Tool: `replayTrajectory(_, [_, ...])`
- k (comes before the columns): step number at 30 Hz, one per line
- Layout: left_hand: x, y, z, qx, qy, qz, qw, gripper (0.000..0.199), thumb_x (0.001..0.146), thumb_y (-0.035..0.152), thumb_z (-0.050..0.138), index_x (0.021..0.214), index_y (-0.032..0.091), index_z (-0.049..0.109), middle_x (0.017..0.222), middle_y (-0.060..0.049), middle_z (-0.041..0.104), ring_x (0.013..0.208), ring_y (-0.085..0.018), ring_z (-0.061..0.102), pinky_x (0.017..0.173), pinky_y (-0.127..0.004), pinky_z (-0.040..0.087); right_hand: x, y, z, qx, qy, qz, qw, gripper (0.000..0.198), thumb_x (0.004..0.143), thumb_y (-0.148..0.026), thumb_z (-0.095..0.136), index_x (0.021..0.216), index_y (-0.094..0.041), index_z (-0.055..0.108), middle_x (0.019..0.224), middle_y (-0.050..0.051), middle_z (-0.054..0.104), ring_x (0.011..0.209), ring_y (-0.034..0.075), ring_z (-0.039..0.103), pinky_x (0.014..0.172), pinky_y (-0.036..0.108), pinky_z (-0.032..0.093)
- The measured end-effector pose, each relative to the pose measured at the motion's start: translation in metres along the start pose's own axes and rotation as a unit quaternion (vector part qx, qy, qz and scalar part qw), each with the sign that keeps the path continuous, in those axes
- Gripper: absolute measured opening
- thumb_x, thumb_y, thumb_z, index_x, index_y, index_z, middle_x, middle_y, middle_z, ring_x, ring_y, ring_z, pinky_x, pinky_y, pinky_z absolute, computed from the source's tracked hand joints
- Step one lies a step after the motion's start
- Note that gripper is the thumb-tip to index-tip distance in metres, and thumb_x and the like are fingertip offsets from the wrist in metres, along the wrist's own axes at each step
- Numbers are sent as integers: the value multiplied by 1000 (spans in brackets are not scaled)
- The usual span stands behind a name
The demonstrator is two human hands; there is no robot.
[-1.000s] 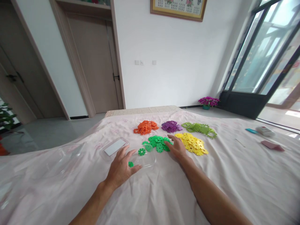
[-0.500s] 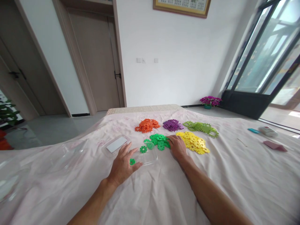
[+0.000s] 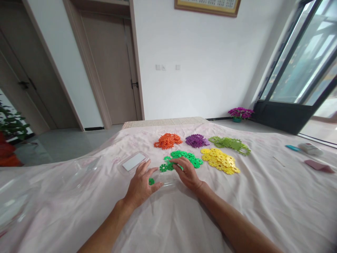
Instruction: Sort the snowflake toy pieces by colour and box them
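Observation:
A clear plastic box (image 3: 168,183) lies in front of me between my two hands. My left hand (image 3: 140,182) holds its left end, thumb and fingers apart around the corner. At the right end, my right hand (image 3: 188,173) has its fingers over the far edge; its thumb is hidden. A small green snowflake disc (image 3: 151,181) shows beside my left fingers, and another green disc (image 3: 163,168) near the box's far side. Behind my right hand spreads a pile of green snowflake discs (image 3: 193,158), partly covered by the fingers.
Piles of orange discs (image 3: 168,140), purple discs (image 3: 197,140), lime discs (image 3: 229,143) and yellow discs (image 3: 219,160) lie on the pale cloth (image 3: 168,225). A clear lid with a white label (image 3: 134,161) is at left, beyond it transparent containers (image 3: 76,174). Small items (image 3: 310,148) lie far right.
My right hand has moved left from the green pile to the right end of the clear box. My left hand stays at the box's left end. The view has shifted slightly.

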State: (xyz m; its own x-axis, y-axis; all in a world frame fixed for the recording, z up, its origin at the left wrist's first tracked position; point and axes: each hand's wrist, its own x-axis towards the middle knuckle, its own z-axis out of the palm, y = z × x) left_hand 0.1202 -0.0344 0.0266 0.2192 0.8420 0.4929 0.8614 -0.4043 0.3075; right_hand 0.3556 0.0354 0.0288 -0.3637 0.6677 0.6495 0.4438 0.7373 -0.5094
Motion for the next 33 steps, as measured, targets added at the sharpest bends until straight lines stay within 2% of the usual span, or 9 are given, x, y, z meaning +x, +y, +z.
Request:
replayTrajectory(1, [0, 0, 0, -1, 1, 1, 1000, 56, 84, 62, 61, 124, 25, 67, 149, -13, 47, 140, -35, 40, 115, -56, 38, 0, -2, 1, -1, -14, -9, 1000, 28, 99, -33, 48, 113, -27, 72, 96, 6, 73, 93, 21, 63, 88, 36, 49])
replayTrajectory(3, [0, 0, 0, -4, 2, -1, 1000, 55, 83, 63, 61, 123, 25, 68, 148, -13, 48, 140, -35, 40, 114, -56, 38, 1, 2, 0, -11, 10, -2, 1000, 30, 100, -33, 45, 113, -27, 72, 100, 6, 74, 95, 22, 63, 90, 37, 48])
replayTrajectory(5, [0, 1, -1, -6, 1, -4, 1000, 55, 83, 63, 61, 121, 25, 69, 147, -13, 48, 140, -35, 41, 115, -56, 38, 2, 13, -4, -48, 61, 38, 996, 31, 100, -32, 44, 111, -25, 72, 103, 6, 73, 98, 22, 62, 92, 37, 47])
replayTrajectory(7, [1, 2, -1, -7, 0, -7, 1000, 54, 83, 64, 61, 120, 25, 70, 147, -13, 48, 140, -36, 40, 115, -56, 38, 1, 28, -10, -114, 76, 85, 987, 29, 99, -30, 46, 108, -25, 73, 103, 6, 73, 100, 23, 60, 92, 37, 45])
replayTrajectory(10, [1, 3, -1, -11, 3, -9, 1000, 53, 83, 64, 61, 117, 25, 72, 148, -13, 47, 140, -36, 39, 115, -57, 37, -1, 44, -22, -235, 34, 134, 962, 23, 92, -28, 55, 105, -26, 74, 103, 7, 71, 101, 26, 56, 89, 37, 42])
replayTrajectory(14, [1, 4, -2, -15, 3, -9, 1000, 51, 83, 64, 61, 113, 26, 73, 148, -13, 48, 140, -36, 40, 116, -56, 36, -3, 49, -29, -329, -19, 154, 931, 22, 83, -40, 70, 99, -27, 76, 104, 8, 68, 102, 29, 52, 86, 39, 38])
replayTrajectory(20, [1, 4, -2, -15, 4, -7, 1000, 49, 82, 63, 62, 112, 25, 74, 147, -13, 48, 140, -36, 40, 115, -56, 37, -3, 46, -26, -333, -52, 148, 930, 32, 78, -49, 74, 102, -29, 75, 104, 8, 66, 102, 28, 50, 85, 39, 35])
replayTrajectory(33, [1, 4, -2, -14, 2, -6, 1000, 47, 83, 61, 63, 111, 25, 74, 147, -13, 49, 140, -36, 40, 115, -57, 37, -3, 40, -28, -327, -59, 135, 933, 28, 87, -49, 65, 104, -29, 74, 108, 4, 68, 102, 25, 51, 86, 37, 32])
